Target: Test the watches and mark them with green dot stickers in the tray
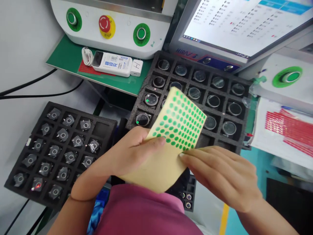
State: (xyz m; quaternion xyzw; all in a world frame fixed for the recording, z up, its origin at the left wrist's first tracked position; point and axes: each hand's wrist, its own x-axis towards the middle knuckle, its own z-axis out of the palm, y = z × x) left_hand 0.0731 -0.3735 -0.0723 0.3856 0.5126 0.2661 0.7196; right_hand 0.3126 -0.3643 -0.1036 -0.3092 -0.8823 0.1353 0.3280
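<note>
My left hand grips a pale yellow sheet of green dot stickers by its left side, thumb on top. Rows of small round green stickers cover its upper part, while the lower backing is bare. At the sheet's right edge, my right hand has thumb and fingertips pinched by the lowest row of dots; whether a sticker is between them cannot be made out. Behind the sheet lies a black foam tray of round watch faces. Green dots mark two watches at its left side.
To the left, another black foam tray holds several watch bodies in clear film. A white power bank and cable lie on a green shelf. Beyond stand a machine panel with a red stop button and a monitor. Red strips lie at right.
</note>
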